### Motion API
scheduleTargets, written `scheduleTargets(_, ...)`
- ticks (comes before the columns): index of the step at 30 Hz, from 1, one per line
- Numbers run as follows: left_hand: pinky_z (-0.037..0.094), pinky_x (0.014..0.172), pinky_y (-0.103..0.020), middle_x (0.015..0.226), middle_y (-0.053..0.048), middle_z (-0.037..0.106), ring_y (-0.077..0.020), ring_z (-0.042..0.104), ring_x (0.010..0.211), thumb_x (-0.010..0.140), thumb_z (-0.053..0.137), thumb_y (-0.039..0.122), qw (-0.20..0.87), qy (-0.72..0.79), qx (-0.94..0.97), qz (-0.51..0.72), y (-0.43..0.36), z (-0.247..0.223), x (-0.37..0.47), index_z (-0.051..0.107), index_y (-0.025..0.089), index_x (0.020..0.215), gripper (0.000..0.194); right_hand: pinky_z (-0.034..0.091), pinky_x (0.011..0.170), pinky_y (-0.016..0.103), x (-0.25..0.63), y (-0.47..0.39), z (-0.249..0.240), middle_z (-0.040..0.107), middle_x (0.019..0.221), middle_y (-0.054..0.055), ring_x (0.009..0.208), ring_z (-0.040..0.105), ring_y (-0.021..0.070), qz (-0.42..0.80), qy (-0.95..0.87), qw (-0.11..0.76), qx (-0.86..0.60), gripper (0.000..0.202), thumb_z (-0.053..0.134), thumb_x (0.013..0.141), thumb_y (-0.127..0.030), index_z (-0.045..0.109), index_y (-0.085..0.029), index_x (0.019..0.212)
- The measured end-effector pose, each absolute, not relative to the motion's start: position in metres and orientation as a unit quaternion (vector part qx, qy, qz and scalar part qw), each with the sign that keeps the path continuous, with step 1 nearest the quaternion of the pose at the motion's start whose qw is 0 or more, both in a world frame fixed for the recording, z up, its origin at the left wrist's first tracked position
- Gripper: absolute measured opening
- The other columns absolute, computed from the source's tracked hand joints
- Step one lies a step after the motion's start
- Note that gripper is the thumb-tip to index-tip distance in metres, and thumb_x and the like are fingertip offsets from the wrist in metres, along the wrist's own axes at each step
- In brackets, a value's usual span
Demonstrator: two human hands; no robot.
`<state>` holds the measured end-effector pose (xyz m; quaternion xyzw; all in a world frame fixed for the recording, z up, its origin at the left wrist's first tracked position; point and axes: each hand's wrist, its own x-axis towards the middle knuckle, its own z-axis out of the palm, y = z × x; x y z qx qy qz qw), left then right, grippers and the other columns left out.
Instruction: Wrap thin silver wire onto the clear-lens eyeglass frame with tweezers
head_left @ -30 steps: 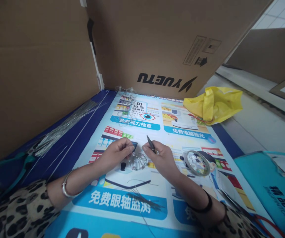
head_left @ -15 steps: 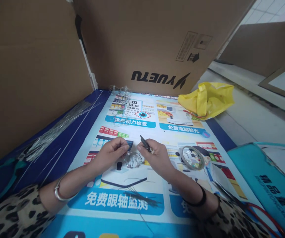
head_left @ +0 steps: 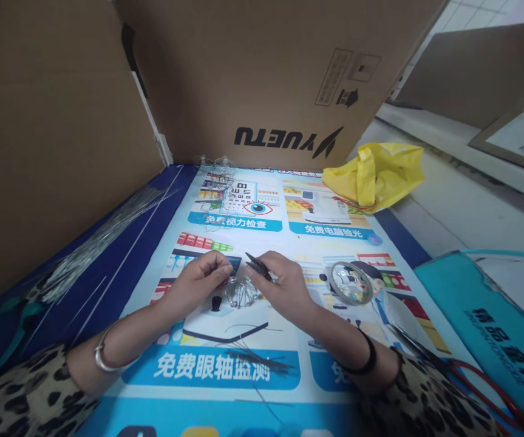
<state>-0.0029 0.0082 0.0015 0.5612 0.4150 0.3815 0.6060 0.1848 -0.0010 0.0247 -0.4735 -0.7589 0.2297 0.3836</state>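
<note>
My left hand point(head_left: 204, 276) is closed in a pinch over the printed sheet; what its fingertips grip is too small to make out. In my right hand point(head_left: 284, 284) is a small dark two-jawed tool point(head_left: 258, 267), its pointed tips parted and turned toward the left fingers. Between and just below both hands is a dome-shaped wire piece point(head_left: 242, 294) with bead-like bits on it. I cannot tell whether the left fingers hold one of its wires. Closer to me, a few loose dark wires point(head_left: 262, 359) lie on the sheet.
A round ring-shaped dish point(head_left: 351, 283) with small bits inside is at right, near red-handled scissors point(head_left: 484, 388). A wire bundle point(head_left: 93, 246) and green-handled pliers point(head_left: 20, 315) lie left. More wire pieces point(head_left: 220, 173), a yellow bag point(head_left: 373, 179) and a cardboard box point(head_left: 262, 79) stand behind.
The tool's tips, together before, are now spread apart in my right hand. The whole view has shifted slightly; my left hand keeps its pinch.
</note>
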Motion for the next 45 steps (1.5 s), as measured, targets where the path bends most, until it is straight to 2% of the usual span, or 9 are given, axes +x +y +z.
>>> scheduleTargets(8,0.034,0.049,-0.018,0.061,0.005,0.042,-0.0058,0.038,0.052,0.085,0.052,0.036,0.599,0.410,0.581,0.370,0.0095,-0.0013,-0.0045,0.045,0.017,0.074,0.023,0.039,0.060,0.025,0.1822,-0.0021,0.0205,0.058,0.066,0.001,0.065,0.053,0.0136,0.181,-0.770,0.394,-0.468,0.013,0.056,0.079,-0.026,0.059,-0.018,0.070)
scheduleTargets(26,0.033,0.048,-0.019,0.060,0.006,0.040,-0.0055,0.038,0.051,0.085,0.051,0.030,0.589,0.398,0.599,0.368,0.0089,0.0028,-0.0038,0.043,0.017,0.073,0.020,0.045,0.066,0.027,0.1831,-0.0017,0.0195,0.065,0.078,0.003,0.074,0.059,0.0160,0.217,-0.750,0.401,-0.479,0.013,0.055,0.080,-0.029,0.063,-0.019,0.083)
scheduleTargets(31,0.033,0.049,-0.020,0.060,0.005,0.041,-0.0063,0.038,0.052,0.086,0.049,0.031,0.557,0.403,0.628,0.365,0.0074,0.0038,-0.0042,0.044,0.017,0.074,0.019,0.044,0.064,0.027,0.1840,-0.0019,0.0199,0.064,0.073,0.003,0.070,0.057,0.0155,0.159,-0.775,0.417,-0.448,0.007,0.056,0.078,-0.021,0.062,-0.018,0.081)
scheduleTargets(35,0.034,0.050,-0.020,0.061,0.005,0.041,-0.0070,0.039,0.053,0.086,0.047,0.031,0.530,0.407,0.649,0.363,0.0062,0.0041,-0.0052,0.045,0.017,0.075,0.018,0.043,0.065,0.029,0.1850,-0.0008,0.0201,0.062,0.071,0.003,0.069,0.054,0.0158,0.117,-0.797,0.424,-0.414,0.009,0.055,0.076,-0.016,0.061,-0.019,0.082)
scheduleTargets(45,0.035,0.050,-0.020,0.061,0.005,0.042,-0.0072,0.040,0.054,0.085,0.048,0.030,0.507,0.420,0.661,0.360,0.0062,0.0066,-0.0045,0.046,0.017,0.074,0.017,0.040,0.068,0.031,0.1848,-0.0019,0.0189,0.063,0.070,0.002,0.070,0.052,0.0161,0.066,-0.822,0.413,-0.386,0.010,0.054,0.077,-0.013,0.061,-0.019,0.079)
